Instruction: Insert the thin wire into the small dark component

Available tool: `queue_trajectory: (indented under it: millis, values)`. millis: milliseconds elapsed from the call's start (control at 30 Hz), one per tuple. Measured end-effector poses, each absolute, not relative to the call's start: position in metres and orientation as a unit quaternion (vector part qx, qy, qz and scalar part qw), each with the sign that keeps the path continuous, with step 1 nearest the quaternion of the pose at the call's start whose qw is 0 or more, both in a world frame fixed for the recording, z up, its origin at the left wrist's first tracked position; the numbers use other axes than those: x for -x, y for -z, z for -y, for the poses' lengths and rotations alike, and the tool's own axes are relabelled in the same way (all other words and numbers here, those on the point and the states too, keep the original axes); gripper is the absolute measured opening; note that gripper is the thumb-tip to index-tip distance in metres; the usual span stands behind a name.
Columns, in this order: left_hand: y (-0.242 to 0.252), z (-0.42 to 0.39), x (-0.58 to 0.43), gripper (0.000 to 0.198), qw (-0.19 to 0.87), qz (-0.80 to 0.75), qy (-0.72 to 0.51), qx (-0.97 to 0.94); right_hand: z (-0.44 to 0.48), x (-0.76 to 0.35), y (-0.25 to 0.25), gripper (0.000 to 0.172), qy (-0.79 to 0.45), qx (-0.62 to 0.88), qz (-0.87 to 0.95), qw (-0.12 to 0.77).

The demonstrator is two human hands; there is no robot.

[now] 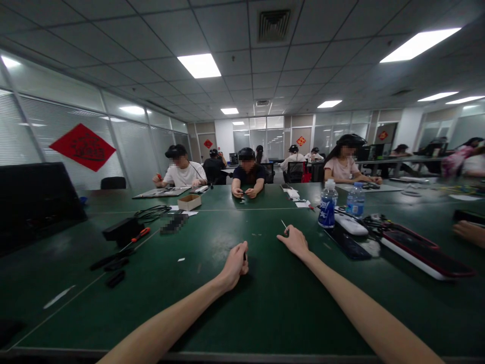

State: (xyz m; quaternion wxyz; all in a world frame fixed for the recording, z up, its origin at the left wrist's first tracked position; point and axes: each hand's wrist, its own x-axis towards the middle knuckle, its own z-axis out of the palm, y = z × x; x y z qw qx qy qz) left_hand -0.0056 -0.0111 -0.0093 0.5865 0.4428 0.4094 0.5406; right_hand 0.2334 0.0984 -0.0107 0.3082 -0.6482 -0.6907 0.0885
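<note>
Work seems unfinished: tool [284,226], dark piece [245,256] apart.
Left of the taller bottle [327,206], left hand [234,266] curls fingers round piece; right hand [296,241] pinches tool.

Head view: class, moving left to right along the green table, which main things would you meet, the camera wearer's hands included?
Dark monitor → orange-handled tool → small cardboard box → left hand → right hand → dark-blue-labelled bottle → blue-capped bottle → red-edged device.
</note>
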Motion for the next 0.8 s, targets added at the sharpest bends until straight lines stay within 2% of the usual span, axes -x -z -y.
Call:
queue_trajectory:
  millis: [800]
  values:
    - [0.0161, 0.0065, 0.0048, 0.037, 0.577, -0.411, -0.551, -0.442, -0.1017, -0.2409, 0.0139, 0.022, -0.107, 0.638, 0.713, 0.271]
